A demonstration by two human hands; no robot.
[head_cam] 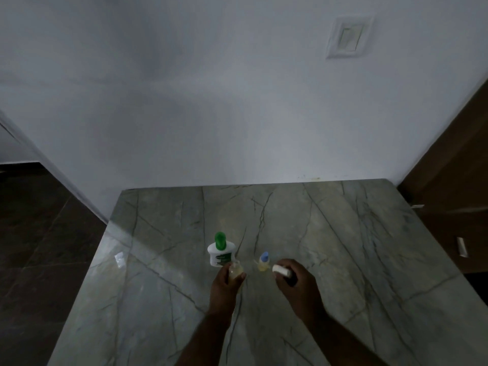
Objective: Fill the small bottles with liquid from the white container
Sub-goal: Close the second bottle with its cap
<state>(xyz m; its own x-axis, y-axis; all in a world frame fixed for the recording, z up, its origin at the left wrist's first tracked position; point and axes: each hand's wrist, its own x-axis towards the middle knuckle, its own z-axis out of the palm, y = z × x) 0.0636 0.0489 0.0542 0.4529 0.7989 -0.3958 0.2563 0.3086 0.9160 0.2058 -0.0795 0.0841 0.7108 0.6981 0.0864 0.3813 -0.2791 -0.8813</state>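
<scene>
A white container [220, 253] with a green cap stands upright on the marble table [343, 247]. Just in front of it my left hand [224, 283] grips a small clear bottle [234, 270] with yellowish liquid; its neck has no cap on it. To the right stands a second small bottle [263, 262], holding yellowish liquid and closed with a blue cap. My right hand [293, 282] is beside that bottle, apart from it, and holds a small white cap-like piece [281, 270] in its fingers.
The table butts against a white wall [211, 128] at the back. A dark floor [39, 233] drops away past the table's left edge, and a brown wooden panel [454, 180] stands at the right. The room is dim.
</scene>
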